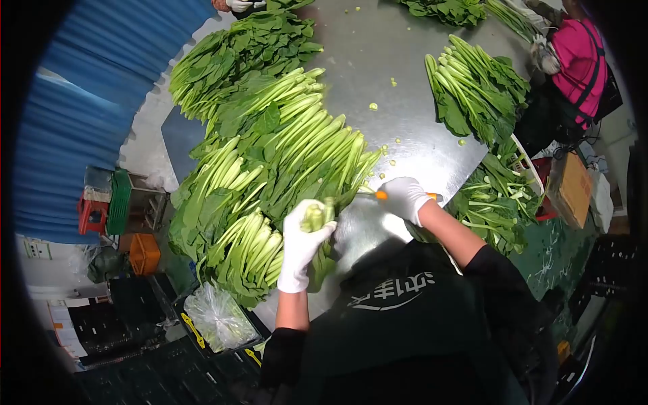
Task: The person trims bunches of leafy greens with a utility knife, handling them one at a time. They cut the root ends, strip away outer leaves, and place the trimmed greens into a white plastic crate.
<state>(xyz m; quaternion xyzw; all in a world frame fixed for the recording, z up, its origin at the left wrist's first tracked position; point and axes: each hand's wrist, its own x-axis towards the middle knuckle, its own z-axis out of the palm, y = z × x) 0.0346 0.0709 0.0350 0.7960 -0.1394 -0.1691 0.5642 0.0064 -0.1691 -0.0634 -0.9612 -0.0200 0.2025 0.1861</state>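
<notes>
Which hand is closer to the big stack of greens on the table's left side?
Left. The left hand, holding a bunch of greens, sits right against the big stack of greens; the right hand, gripping an orange-handled knife, is farther off over bare metal table.

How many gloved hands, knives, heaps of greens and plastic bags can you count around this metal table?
White-gloved hands: 3, the left hand gripping a bunch of greens, the right hand on an orange-handled knife, and a co-worker's hand at the top edge.
Knives: 1.
Heaps of greens: 4, large heap, right heap, lower-right heap, top heap.
Plastic bags: 1.
Total: 9.
</notes>
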